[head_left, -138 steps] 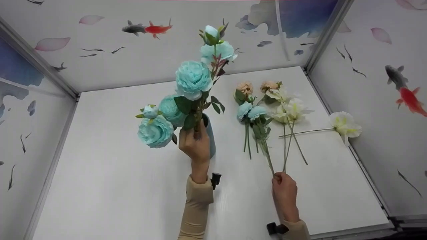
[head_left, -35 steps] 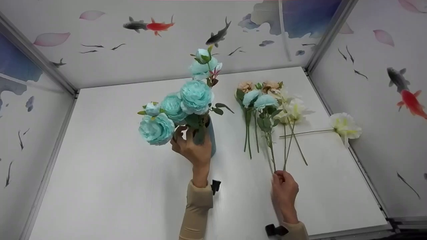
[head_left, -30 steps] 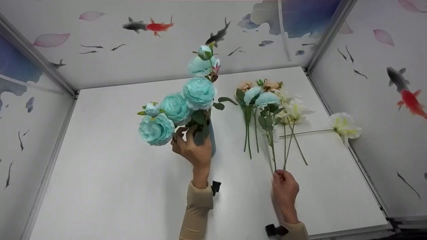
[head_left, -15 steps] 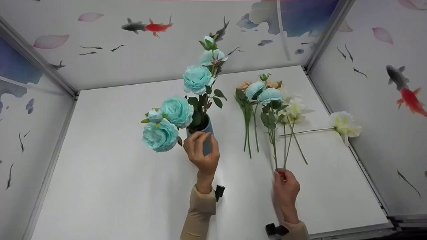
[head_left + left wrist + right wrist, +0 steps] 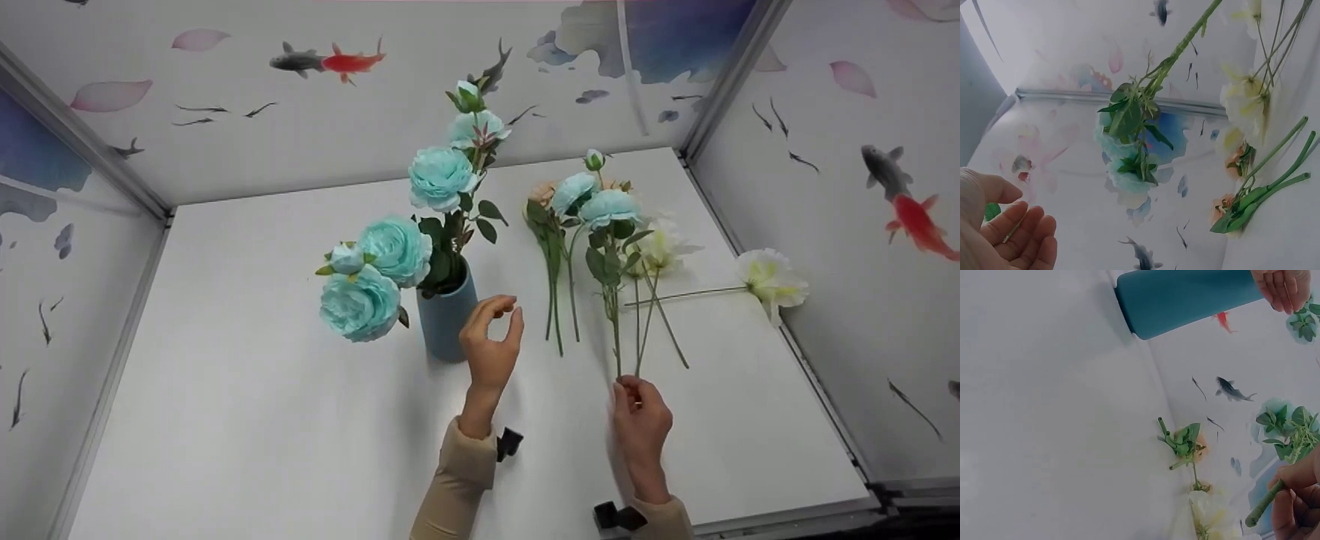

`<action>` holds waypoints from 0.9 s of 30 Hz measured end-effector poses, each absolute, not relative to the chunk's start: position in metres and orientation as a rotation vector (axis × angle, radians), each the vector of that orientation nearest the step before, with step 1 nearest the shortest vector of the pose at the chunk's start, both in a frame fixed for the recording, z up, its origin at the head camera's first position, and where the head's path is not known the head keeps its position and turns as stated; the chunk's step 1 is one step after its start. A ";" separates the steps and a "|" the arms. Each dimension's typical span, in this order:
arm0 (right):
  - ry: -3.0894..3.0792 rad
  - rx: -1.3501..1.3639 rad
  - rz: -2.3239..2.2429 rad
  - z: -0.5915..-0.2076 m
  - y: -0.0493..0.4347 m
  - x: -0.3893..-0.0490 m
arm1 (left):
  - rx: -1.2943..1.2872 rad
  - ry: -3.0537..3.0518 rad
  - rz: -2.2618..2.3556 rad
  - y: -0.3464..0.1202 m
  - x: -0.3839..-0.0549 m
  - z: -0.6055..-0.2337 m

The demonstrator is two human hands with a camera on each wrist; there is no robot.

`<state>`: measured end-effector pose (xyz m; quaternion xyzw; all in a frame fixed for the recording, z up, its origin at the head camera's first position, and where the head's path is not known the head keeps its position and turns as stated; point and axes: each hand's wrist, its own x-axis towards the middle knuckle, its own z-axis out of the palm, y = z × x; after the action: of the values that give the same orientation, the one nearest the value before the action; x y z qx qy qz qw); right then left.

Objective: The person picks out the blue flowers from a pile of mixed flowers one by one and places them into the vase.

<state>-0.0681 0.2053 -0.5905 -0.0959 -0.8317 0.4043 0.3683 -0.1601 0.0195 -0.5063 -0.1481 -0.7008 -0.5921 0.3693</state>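
Observation:
My left hand (image 5: 491, 341) is beside a blue vase (image 5: 444, 322), on its right, with fingers and thumb loosely curved and nothing between them. Turquoise artificial peonies (image 5: 441, 178) stand in the vase; one cluster leans out to the left. Farther right, my right hand (image 5: 643, 420) pinches the lower stem of another turquoise peony spray (image 5: 611, 208), its heads up and away from me. The right wrist view shows the cut end of this green stem (image 5: 1264, 503) poking out between thumb and fingers. In the left wrist view the spray's leaves (image 5: 1129, 121) hang apart from my left hand.
Peach flowers (image 5: 541, 193) with green stems lie on the white table (image 5: 262, 390) behind the held spray. White flowers (image 5: 664, 247) lie to its right, and one more white flower (image 5: 772, 277) reaches the right edge. Printed panels wall in the table's back and sides.
My left hand lowered the peonies into the vase, let go of them and moved right, off the vase. My right hand has kept its pinch while the spray's heads rose off the table.

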 end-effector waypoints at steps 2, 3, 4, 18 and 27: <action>-2.134 -0.242 1.047 -0.589 0.204 -0.068 | -0.378 -1.828 -1.575 0.021 -0.156 -0.499; -2.134 -0.239 1.053 -0.589 0.203 -0.068 | -0.378 -1.840 -1.597 0.021 -0.155 -0.496; -2.134 -0.236 1.060 -0.588 0.203 -0.068 | -0.375 -1.849 -1.622 0.021 -0.153 -0.492; -2.128 -0.231 1.106 -0.583 0.195 -0.067 | -0.313 -1.940 -1.829 0.023 -0.147 -0.484; -2.110 -0.200 1.136 -0.579 0.189 -0.064 | -0.303 -1.984 -1.896 0.026 -0.147 -0.486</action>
<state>-0.0638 0.1889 -0.5792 -0.0776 -0.8186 0.4405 0.3602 -0.1470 0.0256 -0.4862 -0.1077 -0.7055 -0.6745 0.1892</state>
